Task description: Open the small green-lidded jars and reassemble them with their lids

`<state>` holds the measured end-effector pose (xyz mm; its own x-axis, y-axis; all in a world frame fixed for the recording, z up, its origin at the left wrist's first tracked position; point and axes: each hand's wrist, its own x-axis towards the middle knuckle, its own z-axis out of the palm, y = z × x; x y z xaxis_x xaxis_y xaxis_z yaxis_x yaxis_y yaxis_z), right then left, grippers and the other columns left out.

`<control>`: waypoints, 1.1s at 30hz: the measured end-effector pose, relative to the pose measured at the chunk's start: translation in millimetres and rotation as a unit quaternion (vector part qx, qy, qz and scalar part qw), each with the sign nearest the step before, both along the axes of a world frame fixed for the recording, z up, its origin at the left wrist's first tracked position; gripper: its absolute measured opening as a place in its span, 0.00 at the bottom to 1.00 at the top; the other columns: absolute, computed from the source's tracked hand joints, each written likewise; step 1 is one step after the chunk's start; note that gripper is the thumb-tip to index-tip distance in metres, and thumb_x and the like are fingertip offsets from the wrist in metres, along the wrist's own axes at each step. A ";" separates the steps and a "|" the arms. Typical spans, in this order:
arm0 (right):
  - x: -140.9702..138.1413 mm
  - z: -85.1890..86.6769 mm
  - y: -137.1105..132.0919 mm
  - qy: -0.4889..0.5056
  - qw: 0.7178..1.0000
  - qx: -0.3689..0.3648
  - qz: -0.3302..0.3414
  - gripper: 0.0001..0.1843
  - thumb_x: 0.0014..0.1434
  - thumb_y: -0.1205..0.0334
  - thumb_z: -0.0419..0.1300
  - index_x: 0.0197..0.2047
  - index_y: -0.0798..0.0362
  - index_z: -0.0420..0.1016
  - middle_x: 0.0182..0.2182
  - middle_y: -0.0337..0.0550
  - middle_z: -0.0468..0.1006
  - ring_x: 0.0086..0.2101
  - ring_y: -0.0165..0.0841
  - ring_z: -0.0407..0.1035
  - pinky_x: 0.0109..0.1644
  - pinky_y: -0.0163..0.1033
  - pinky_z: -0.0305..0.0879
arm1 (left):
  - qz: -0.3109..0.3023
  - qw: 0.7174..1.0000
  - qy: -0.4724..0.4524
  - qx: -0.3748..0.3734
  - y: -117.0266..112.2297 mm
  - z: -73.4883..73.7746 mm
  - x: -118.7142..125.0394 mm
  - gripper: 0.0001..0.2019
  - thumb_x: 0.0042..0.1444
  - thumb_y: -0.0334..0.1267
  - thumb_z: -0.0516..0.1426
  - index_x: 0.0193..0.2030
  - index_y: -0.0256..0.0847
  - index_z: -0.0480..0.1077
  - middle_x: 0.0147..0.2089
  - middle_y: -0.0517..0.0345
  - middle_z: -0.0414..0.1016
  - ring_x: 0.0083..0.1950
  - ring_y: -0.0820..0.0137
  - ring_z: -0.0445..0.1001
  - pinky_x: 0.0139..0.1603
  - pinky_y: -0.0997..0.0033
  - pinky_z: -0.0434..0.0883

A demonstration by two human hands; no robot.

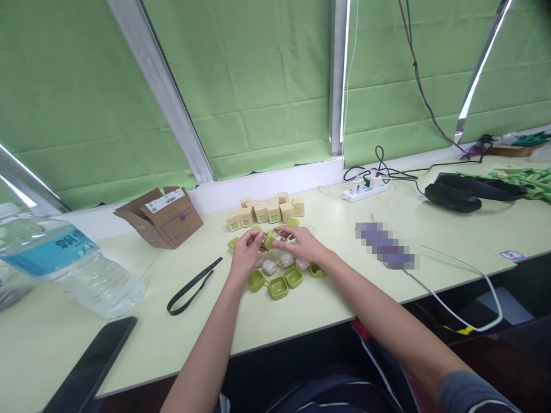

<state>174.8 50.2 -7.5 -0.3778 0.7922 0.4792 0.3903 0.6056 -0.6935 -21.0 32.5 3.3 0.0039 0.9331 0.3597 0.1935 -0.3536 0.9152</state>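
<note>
My left hand (pixel 247 250) and my right hand (pixel 301 242) meet above the pale green table, both pinching a small green case (pixel 270 238) between their fingertips. Under and around the hands lie several open green cases (pixel 278 287) and a few white earbud-like pods (pixel 269 267). Behind them stands a cluster of small beige boxes (pixel 267 211) with green labels.
A cardboard box (pixel 161 217) sits at the back left, a water bottle (pixel 64 261) lies at the far left, with a black phone (pixel 92 363) near the front edge. A black strap (pixel 193 285) lies left of the cases. A power strip (pixel 365 190), cables and a black headset (pixel 456 195) are at the right.
</note>
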 end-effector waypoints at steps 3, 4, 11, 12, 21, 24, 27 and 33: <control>-1.3 0.6 -2.8 -0.010 1.000 0.018 0.016 0.26 0.59 0.45 0.63 0.56 0.51 0.76 0.45 0.47 0.81 0.41 0.37 0.74 0.46 0.41 0.68 | -0.011 1.000 -0.004 -0.010 -6.0 -1.2 -1.3 0.20 0.53 0.56 0.61 0.38 0.39 0.72 0.34 0.57 0.75 0.32 0.70 0.72 0.37 0.66 0.73; -1.3 0.8 -3.4 -0.011 0.999 0.025 0.016 0.26 0.59 0.45 0.63 0.55 0.52 0.76 0.45 0.47 0.81 0.40 0.37 0.74 0.45 0.40 0.68 | -0.017 1.000 -0.004 -0.013 -7.7 -0.9 -1.2 0.20 0.53 0.56 0.61 0.38 0.39 0.72 0.34 0.57 0.74 0.32 0.69 0.72 0.38 0.66 0.73; 1.1 0.8 -3.9 0.001 0.999 0.043 0.002 0.26 0.59 0.46 0.63 0.54 0.53 0.76 0.44 0.48 0.81 0.37 0.35 0.73 0.43 0.40 0.69 | -0.084 0.993 -0.058 -0.066 -17.4 1.3 1.5 0.22 0.47 0.49 0.68 0.42 0.40 0.68 0.42 0.56 0.75 0.40 0.68 0.76 0.43 0.66 0.75; 1.2 0.5 -3.6 0.004 0.999 0.046 0.003 0.26 0.59 0.46 0.63 0.54 0.53 0.76 0.45 0.48 0.81 0.37 0.35 0.73 0.42 0.40 0.69 | -0.093 0.991 -0.064 -0.072 -17.4 0.7 1.0 0.22 0.46 0.48 0.69 0.43 0.40 0.68 0.42 0.56 0.75 0.40 0.69 0.76 0.44 0.66 0.74; 2.4 2.4 -5.8 0.015 0.998 0.059 0.004 0.25 0.58 0.47 0.64 0.55 0.52 0.76 0.45 0.46 0.81 0.37 0.34 0.73 0.42 0.39 0.71 | -0.092 0.988 -0.100 -0.069 -10.6 -4.3 -2.7 0.20 0.46 0.48 0.69 0.40 0.39 0.69 0.40 0.56 0.76 0.38 0.70 0.75 0.42 0.68 0.74; 2.4 3.9 -6.8 0.015 0.998 0.056 0.007 0.25 0.58 0.47 0.64 0.54 0.52 0.75 0.44 0.45 0.81 0.37 0.34 0.73 0.42 0.39 0.71 | -0.074 0.990 -0.105 -0.058 -9.5 -4.2 -2.4 0.20 0.46 0.50 0.69 0.37 0.38 0.70 0.38 0.55 0.77 0.36 0.70 0.75 0.40 0.69 0.73; 2.2 4.8 -7.2 0.012 0.998 0.055 0.010 0.25 0.58 0.47 0.64 0.54 0.52 0.76 0.45 0.45 0.81 0.37 0.34 0.74 0.42 0.39 0.71 | -0.054 0.992 -0.100 -0.050 -8.1 -4.0 -3.7 0.20 0.46 0.51 0.69 0.36 0.38 0.71 0.34 0.56 0.77 0.33 0.71 0.74 0.36 0.70 0.72; 4.0 5.8 -6.9 0.020 0.999 0.047 -0.011 0.24 0.58 0.47 0.64 0.53 0.52 0.76 0.44 0.45 0.81 0.36 0.34 0.74 0.42 0.40 0.71 | -0.005 0.993 -0.119 -0.027 -2.9 -5.9 -9.1 0.22 0.47 0.53 0.67 0.38 0.39 0.70 0.29 0.58 0.77 0.28 0.72 0.73 0.32 0.73 0.70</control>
